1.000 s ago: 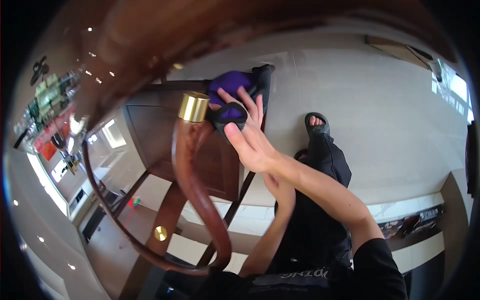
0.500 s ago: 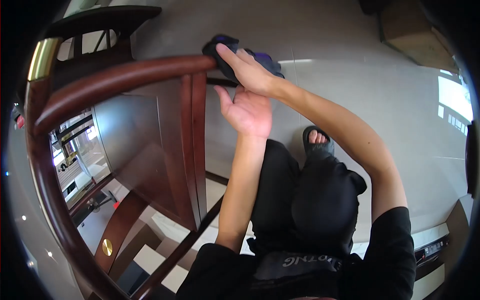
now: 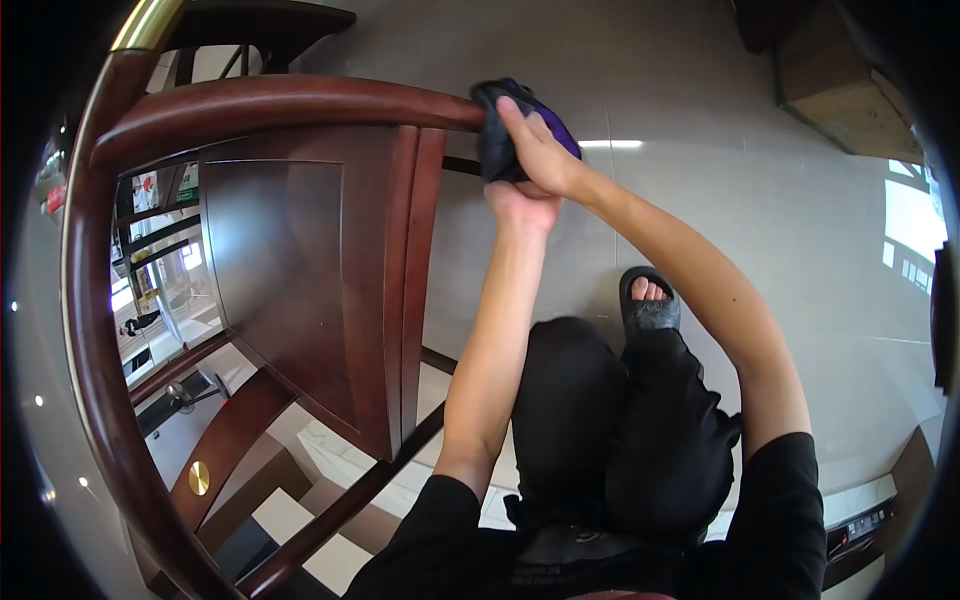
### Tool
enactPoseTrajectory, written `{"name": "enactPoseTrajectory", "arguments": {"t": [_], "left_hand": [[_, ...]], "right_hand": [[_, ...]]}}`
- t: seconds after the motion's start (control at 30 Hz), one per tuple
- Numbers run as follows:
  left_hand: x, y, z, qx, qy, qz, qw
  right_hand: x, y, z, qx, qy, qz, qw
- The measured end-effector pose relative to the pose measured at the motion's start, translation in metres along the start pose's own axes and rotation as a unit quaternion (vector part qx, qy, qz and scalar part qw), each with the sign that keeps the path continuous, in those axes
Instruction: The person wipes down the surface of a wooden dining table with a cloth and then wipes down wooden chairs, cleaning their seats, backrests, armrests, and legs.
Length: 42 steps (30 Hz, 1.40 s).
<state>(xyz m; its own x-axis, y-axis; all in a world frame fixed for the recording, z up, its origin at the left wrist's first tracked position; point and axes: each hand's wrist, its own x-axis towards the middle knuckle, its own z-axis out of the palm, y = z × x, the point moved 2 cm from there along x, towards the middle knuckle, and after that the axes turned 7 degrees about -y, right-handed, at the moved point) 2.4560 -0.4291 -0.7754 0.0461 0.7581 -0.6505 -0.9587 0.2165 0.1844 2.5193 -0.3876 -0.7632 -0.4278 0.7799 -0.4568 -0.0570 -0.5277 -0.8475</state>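
My right hand point(image 3: 541, 150) is wrapped over a dark cloth point(image 3: 496, 135) with a purple part, its thumb lying on top. The cloth covers the end of the curved red-brown wooden armrest point(image 3: 300, 100) of a chair. Just below, my left hand point(image 3: 522, 204) is against the underside of the cloth and my right hand. Its fingers are hidden, so I cannot see whether they grip anything. The chair's wooden back panel point(image 3: 290, 270) stands to the left of my left forearm.
A brass cap point(image 3: 148, 25) is on the chair's upper left corner. Another dark wooden chair point(image 3: 270, 28) stands behind it. A cardboard box point(image 3: 850, 95) sits at the upper right on the grey tiled floor point(image 3: 700, 180). My slippered foot point(image 3: 652, 305) is below my hands.
My left hand has gone from palm up with its thumb out to under the cloth. The chair, the cloth and both hands appear farther right in the view.
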Motion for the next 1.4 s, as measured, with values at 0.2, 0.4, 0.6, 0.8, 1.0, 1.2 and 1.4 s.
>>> {"name": "enactPoseTrajectory", "arguments": {"t": [0.2,0.4,0.6,0.8,1.0,1.2,1.4], "left_hand": [[-0.009,0.002,-0.014,0.031,-0.046,0.003,0.998],[-0.004,0.000,0.000,0.048,-0.104,0.056,0.992],[0.023,-0.014,0.004,0.012,-0.049,0.027,0.998],[-0.025,-0.009,-0.001,0.051,-0.091,0.070,0.992],[-0.034,-0.004,0.032,0.123,-0.133,0.141,0.973],[0.035,-0.015,-0.026,0.209,0.082,-0.012,0.974],[0.024,-0.012,-0.037,0.198,0.155,-0.019,0.968]], "right_hand": [[-0.042,-0.027,0.019,-0.172,0.036,-0.281,0.944],[-0.028,-0.025,0.015,-0.138,-0.021,-0.322,0.937],[-0.004,0.018,-0.016,-0.191,0.027,-0.255,0.947],[-0.059,-0.048,0.014,-0.248,-0.037,-0.328,0.911],[-0.047,-0.045,0.015,-0.156,-0.036,-0.374,0.913],[0.035,0.055,-0.034,0.059,-0.011,-0.041,0.997],[0.052,0.067,-0.029,0.138,0.025,-0.012,0.990]]}}
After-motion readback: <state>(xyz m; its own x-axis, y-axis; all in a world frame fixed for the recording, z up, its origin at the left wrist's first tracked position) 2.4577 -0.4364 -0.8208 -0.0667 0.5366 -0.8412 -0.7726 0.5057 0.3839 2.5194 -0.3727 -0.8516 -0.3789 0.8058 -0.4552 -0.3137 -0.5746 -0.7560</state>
